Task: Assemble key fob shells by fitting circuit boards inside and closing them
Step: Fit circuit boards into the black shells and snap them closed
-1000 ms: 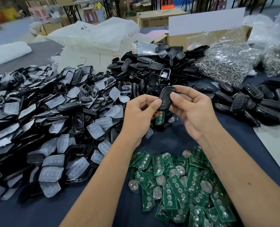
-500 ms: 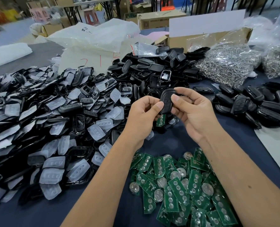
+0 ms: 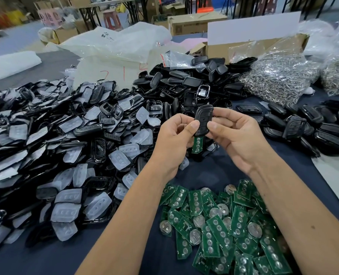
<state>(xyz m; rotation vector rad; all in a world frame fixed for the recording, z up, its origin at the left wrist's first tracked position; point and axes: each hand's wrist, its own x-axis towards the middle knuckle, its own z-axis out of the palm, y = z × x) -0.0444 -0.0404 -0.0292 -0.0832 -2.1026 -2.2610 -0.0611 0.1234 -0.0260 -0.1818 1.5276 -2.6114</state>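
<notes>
1. Black key fob shell was held upright above the table, pinched between the thumb and fingers of the left hand and the right hand.
2. It looked closed, though the seam was hard to make out.
3. Finished fobs lay at the right.
4. Much remained: loose circuit boards, open shell halves and rubber button pads were heaped in quantity.

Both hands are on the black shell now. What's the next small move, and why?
Probably squeeze the black shell shut, thumbs pressing inward: the left hand and right hand both pinch it, and a green circuit board shows just below it.
</notes>
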